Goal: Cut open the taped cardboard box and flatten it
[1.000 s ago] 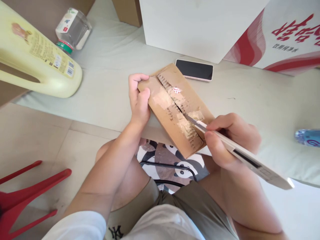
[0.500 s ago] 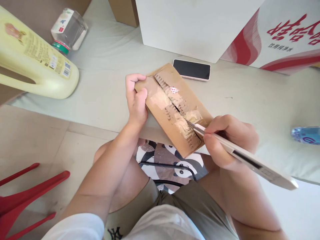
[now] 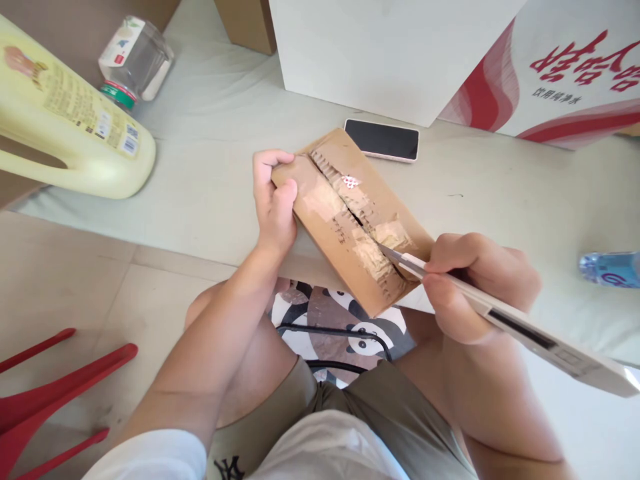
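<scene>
Pale cloth-covered bench (image 3: pixel 200 167) in front of me, large white carton (image 3: pixel 400 60) standing at the back, big yellow jug (image 3: pixel 85 113) over to the left. Cardboard box (image 3: pixel 340 213) is tilted at the bench's near edge, can't tell if it rests there, my left fingers (image 3: pixel 286 192) clamped on its far-left corner. My right fingers (image 3: pixel 453 250) grip a light-coloured utility knife (image 3: pixel 523 331), blade at the box's ragged top seam; phone (image 3: pixel 383 140) lies just beyond.

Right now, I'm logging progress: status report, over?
Left hand: grip on carton. Right hand: grip on knife, blade at carton's seam. Phone beyond carton, not in the way.
</scene>
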Available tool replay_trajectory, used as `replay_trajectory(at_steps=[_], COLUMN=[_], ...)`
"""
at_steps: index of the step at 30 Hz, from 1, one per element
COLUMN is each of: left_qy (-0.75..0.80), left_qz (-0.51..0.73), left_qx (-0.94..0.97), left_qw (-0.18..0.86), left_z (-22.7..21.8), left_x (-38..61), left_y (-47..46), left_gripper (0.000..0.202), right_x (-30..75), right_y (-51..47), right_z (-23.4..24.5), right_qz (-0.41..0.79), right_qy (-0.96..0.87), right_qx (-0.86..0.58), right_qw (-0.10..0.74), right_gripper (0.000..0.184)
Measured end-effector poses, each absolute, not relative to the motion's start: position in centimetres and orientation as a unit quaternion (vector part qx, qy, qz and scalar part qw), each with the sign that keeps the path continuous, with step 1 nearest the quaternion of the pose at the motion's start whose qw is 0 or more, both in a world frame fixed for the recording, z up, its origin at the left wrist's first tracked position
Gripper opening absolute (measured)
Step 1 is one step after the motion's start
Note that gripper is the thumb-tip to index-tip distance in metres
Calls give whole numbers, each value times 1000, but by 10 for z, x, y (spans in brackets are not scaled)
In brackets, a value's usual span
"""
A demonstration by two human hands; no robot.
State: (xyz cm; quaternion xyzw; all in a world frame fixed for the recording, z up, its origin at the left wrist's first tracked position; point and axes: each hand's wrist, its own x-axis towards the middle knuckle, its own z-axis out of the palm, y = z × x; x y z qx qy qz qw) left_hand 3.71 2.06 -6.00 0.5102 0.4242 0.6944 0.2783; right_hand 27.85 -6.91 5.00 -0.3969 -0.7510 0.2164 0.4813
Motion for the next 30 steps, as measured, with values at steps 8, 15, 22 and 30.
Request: replay_trajectory(at_steps=[8,15,22,30], left_qy=[391,391,389,394], left_qz=[707,697,695,690], left_qx=[524,545,553,552], left_qw=[270,253,244,252], left_z=[-60,-63,-65,-64], left_x=[39,38,39,38], left_y=[21,20,21,21], left_gripper=[49,44,45,49], right_x=[282,287,289,286], right_y=[-71,-74,-77,-71], right_z=[50,47,47,52], right_qz=[240,244,259,250], right_qy=[-743,-735,-732,-764], right_qx=[-382,-375,-377,-355], right_qw=[496,509,504,477], right_gripper=[14,13,13,16])
